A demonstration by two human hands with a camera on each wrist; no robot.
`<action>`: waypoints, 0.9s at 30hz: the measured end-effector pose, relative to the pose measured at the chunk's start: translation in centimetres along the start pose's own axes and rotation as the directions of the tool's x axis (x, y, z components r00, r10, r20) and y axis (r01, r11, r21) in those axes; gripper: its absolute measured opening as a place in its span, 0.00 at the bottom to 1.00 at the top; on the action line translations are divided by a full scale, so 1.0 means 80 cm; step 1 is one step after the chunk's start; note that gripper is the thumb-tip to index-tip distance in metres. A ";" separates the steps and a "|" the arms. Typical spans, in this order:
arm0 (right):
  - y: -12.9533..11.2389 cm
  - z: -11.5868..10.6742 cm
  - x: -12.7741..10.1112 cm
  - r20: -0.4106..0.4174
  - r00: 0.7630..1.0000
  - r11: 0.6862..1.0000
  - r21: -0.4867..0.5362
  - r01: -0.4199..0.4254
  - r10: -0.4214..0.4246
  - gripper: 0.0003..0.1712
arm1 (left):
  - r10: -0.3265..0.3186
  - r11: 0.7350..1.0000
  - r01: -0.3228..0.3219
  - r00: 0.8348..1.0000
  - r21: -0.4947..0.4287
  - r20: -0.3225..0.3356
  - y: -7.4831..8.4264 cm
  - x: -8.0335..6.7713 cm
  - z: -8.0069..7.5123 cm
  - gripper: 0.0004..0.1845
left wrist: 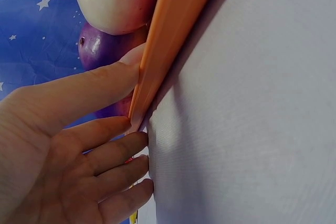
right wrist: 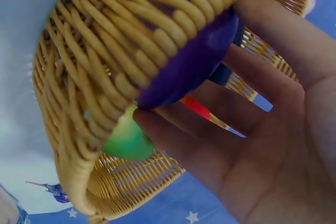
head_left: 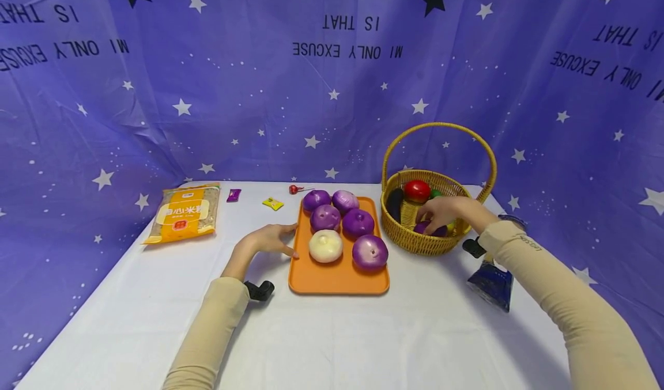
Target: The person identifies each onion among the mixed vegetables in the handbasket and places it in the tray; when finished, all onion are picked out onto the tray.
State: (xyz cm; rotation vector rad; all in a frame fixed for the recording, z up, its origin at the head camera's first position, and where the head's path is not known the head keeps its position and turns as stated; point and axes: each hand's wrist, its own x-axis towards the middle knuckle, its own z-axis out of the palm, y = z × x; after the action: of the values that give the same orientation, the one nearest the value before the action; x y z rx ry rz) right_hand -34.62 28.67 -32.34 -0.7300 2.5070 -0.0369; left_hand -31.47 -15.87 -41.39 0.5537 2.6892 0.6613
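Several purple onions [head_left: 358,223] and one white onion [head_left: 325,246] lie on an orange tray [head_left: 337,283]. My left hand [head_left: 270,240] touches the tray's left rim, its thumb and fingers lightly bent and spread along the edge in the left wrist view. My right hand [head_left: 441,210] reaches inside a wicker basket [head_left: 420,245] and grips a purple onion [right wrist: 194,66], thumb on one side and fingers on the other. The basket's front wall partly hides that onion. Around it in the basket lie a red tomato [head_left: 417,190], a dark eggplant [head_left: 395,204] and a green item [right wrist: 128,137].
A bag of grain [head_left: 187,214] lies at the back left. A purple candy [head_left: 234,195], a yellow candy [head_left: 272,203] and a red lollipop [head_left: 294,189] lie behind the tray. A blue packet [head_left: 491,286] sits by the right forearm. The basket's tall handle [head_left: 438,125] arches above it.
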 end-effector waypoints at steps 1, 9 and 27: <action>0.000 -0.001 -0.003 -0.016 1.000 1.000 0.000 0.005 -0.005 0.31 | 0.000 1.000 0.000 1.000 0.000 0.000 0.000 0.000 0.000 0.51; -0.007 -0.017 -0.027 -0.215 0.975 0.998 -0.046 0.037 -0.047 0.31 | -0.007 1.000 0.007 1.000 -0.003 0.009 0.002 -0.001 -0.001 0.50; -0.062 0.010 -0.051 -0.602 0.780 0.979 -0.014 0.203 -0.170 0.32 | 0.002 1.000 -0.002 1.000 0.003 0.013 0.006 -0.004 -0.004 0.50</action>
State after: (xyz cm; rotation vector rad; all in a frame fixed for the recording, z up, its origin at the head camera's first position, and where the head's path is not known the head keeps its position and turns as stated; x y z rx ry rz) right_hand -28.89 26.58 -30.25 -1.0802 2.9987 -0.4773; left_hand -31.16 -15.69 -40.83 0.5594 2.6782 0.6522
